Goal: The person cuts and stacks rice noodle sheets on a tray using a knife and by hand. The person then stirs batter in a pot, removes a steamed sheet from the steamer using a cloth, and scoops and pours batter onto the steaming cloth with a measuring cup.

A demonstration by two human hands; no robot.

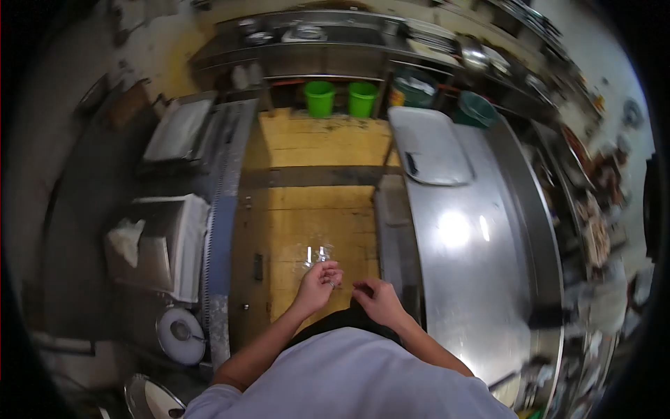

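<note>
My left hand (319, 285) hangs in the air in front of my waist, its fingers loosely curled and a little apart. No object shows in it. Close by on the right, my right hand (377, 299) is half bent with the thumb and fingers slightly apart, also without a visible object. A small gap separates the two hands. Below them lies the yellow tiled floor (314, 216). The steel worktop (457, 279) to the right is the surface nearest my right hand; neither hand touches it.
A white tray (433, 143) lies on the worktop's far end with a small dark item on it. Two green buckets (319, 99) stand under the back counter (321, 56). Along the left counter are a metal box (150, 244), a flat tray (180, 126) and a round strainer (180, 335).
</note>
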